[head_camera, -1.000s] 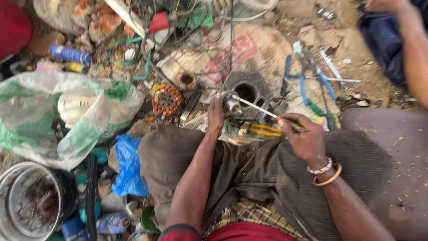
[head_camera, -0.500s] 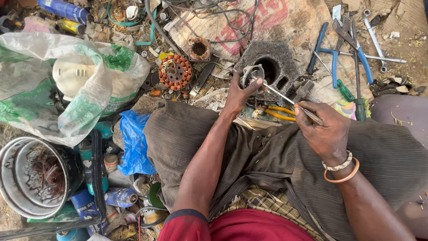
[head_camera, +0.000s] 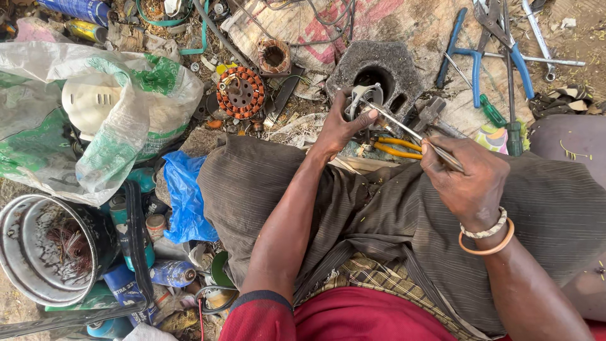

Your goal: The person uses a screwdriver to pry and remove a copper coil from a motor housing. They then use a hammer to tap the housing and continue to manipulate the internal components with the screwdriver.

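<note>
Two hands work over the lap in the head view. The right hand (head_camera: 470, 183) is closed around the handle end of a thin metal rod (head_camera: 404, 129), fingers curled tight. The rod's long axis runs on a slant, from the right hand up and leftward, its tip pointing at a small metal part (head_camera: 361, 101). The left hand (head_camera: 341, 129) pinches that part, thumb on top, just in front of a grey holed block (head_camera: 379, 63). Yellow-handled pliers (head_camera: 394, 148) lie below the rod. A copper-wound stator (head_camera: 240, 93) sits well to the left.
</note>
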